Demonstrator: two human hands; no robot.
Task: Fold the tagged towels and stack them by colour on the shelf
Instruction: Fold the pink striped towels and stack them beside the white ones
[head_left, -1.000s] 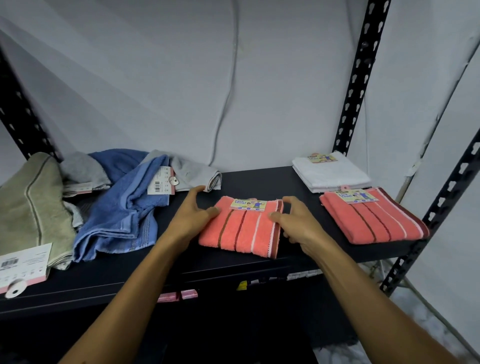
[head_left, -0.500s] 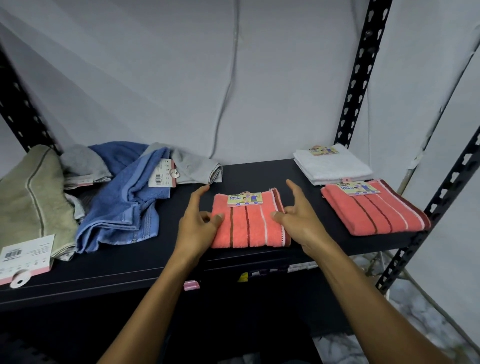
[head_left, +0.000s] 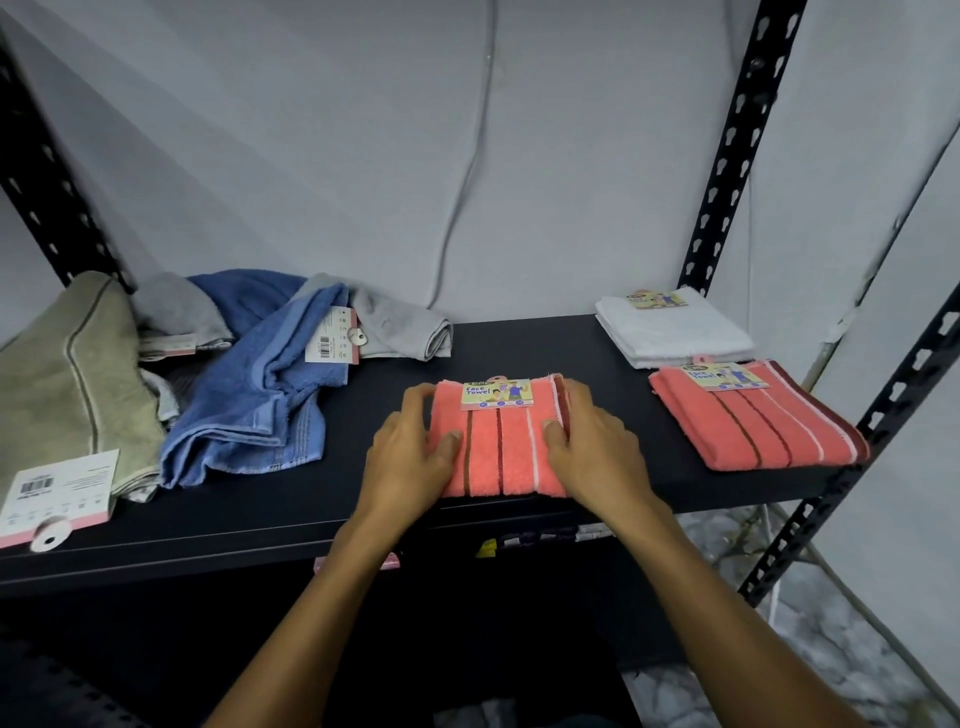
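Observation:
A folded coral striped face towel (head_left: 498, 452) with a yellow tag lies near the front edge of the black shelf (head_left: 519, 343). My left hand (head_left: 410, 452) grips its left side, thumb on top and fingers curled round the edge. My right hand (head_left: 597, 452) grips its right side the same way. A second folded coral towel (head_left: 753, 421) lies at the right end of the shelf. Behind that one sits a folded white towel (head_left: 675, 332).
Unfolded towels are heaped on the left: a blue one (head_left: 254, 395), a grey one (head_left: 400, 327) and an olive one (head_left: 62, 374) with a large tag (head_left: 57, 488). Black perforated uprights (head_left: 727, 156) frame the shelf. A grey wall stands close behind.
The coral towel has been turned square to the shelf front and narrowed. Both hands went from spread fingers at its sides to holding its edges.

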